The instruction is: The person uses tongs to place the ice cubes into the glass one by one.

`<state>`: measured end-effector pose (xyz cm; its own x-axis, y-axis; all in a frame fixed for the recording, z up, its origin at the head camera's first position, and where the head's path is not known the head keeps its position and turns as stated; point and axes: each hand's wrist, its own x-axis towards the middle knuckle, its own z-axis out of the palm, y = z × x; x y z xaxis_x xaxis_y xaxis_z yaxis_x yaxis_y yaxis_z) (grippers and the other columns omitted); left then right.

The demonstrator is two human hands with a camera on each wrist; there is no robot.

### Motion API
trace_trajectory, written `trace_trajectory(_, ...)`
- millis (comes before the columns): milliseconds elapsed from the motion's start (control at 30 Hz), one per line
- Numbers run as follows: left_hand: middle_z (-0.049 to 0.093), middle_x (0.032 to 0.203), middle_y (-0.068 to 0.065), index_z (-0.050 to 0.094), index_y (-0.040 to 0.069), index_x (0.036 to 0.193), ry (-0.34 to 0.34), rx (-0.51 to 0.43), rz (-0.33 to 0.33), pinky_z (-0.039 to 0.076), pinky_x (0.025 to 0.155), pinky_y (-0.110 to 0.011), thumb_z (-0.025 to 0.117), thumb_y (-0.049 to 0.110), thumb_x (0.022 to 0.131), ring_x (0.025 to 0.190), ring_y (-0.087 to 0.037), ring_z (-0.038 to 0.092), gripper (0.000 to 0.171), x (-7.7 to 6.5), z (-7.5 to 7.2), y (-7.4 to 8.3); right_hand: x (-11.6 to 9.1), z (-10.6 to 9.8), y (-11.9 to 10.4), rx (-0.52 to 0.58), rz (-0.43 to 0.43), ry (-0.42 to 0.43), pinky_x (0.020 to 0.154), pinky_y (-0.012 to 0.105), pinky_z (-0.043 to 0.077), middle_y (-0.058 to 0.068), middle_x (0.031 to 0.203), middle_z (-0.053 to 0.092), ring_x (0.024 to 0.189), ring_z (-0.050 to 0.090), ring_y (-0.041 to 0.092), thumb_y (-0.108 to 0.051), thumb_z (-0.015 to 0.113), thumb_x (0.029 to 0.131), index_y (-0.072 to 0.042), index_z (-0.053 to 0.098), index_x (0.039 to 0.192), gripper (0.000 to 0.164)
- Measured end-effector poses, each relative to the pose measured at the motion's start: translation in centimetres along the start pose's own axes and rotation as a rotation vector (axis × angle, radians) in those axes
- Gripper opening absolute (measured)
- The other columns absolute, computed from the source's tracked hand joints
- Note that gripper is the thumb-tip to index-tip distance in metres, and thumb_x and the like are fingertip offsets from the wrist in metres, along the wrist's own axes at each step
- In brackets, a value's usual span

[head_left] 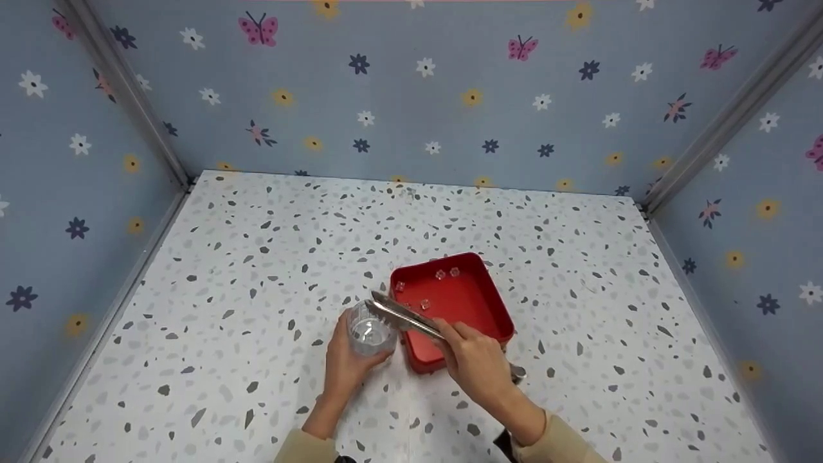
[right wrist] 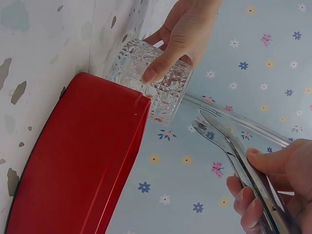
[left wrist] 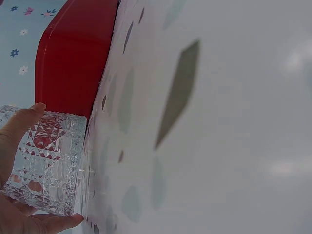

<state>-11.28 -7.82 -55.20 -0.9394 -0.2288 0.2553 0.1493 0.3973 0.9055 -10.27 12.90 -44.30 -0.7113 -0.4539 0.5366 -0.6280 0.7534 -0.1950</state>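
My left hand (head_left: 344,363) grips a clear cut-glass tumbler (left wrist: 51,161) standing upright on the table, with the thumb on one side and fingers round the other. In my right hand (head_left: 476,366) is a pair of metal tongs (right wrist: 239,161), pinched between thumb and fingers. The tong tips are slightly apart, with nothing visible between them, and overlap the tumbler's rim in the head view. Beside the tumbler sits a red square tray (head_left: 472,299). Several small clear pieces, such as this clear piece (head_left: 425,304), lie scattered inside it, mostly toward its far and left sides.
The speckled white table (head_left: 289,244) runs back to a blue flowered wall panel (head_left: 418,90), with more panels at left and right. The tray's raised wall (right wrist: 73,156) stands between the tumbler and the right side of the table.
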Motion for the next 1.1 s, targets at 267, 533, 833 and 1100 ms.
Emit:
trace_trajectory(267, 0.046, 0.125, -0.017, 0.034, -0.003, 0.129, 0.01, 0.0, 0.048, 0.031, 0.099, -0.04, 0.086, 0.017, 0.05, 0.115, -0.03, 0.041, 0.097, -0.1, 0.0, 0.0, 0.0, 0.3, 0.1, -0.006, -0.011, 0.028, 0.044, 0.025, 0.045, 0.001, 0.071, 0.054, 0.054, 0.05, 0.013, -0.022, 0.068, 0.077, -0.007, 0.063, 0.105, 0.032)
trace_trajectory(533, 0.045, 0.126, -0.017, 0.033, -0.003, 0.13, -0.002, 0.007, 0.032, 0.03, 0.101, -0.04, 0.086, 0.019, 0.05, 0.117, -0.03, 0.04, 0.098, -0.1, 0.0, 0.0, -0.1, 0.1, 0.5, -0.017, 0.027, -0.006, 0.044, 0.025, 0.044, 0.002, 0.071, 0.052, 0.053, 0.048, 0.013, -0.024, 0.067, 0.079, -0.007, 0.06, 0.11, 0.036)
trace_trajectory(833, 0.045, 0.126, -0.018, 0.033, -0.003, 0.13, 0.003, 0.035, 0.026, 0.03, 0.101, -0.039, 0.086, 0.017, 0.049, 0.116, -0.03, 0.041, 0.099, 0.0, 0.1, 0.0, -0.2, -0.1, 1.2, -0.018, 0.081, -0.022, 0.045, 0.024, 0.045, 0.004, 0.072, 0.053, 0.054, 0.047, 0.014, -0.021, 0.069, 0.077, -0.004, 0.059, 0.11, 0.039)
trace_trajectory(1100, 0.045, 0.125, -0.016, 0.033, -0.001, 0.13, -0.007, 0.043, 0.01, 0.031, 0.101, -0.037, 0.086, 0.019, 0.05, 0.116, -0.028, 0.041, 0.098, 0.1, 0.1, 0.0, -0.4, -0.2, 2.3, -0.07, 0.128, -0.021, 0.045, 0.032, 0.047, 0.008, 0.075, 0.055, 0.054, 0.053, 0.02, -0.023, 0.067, 0.078, -0.002, 0.058, 0.11, 0.039)
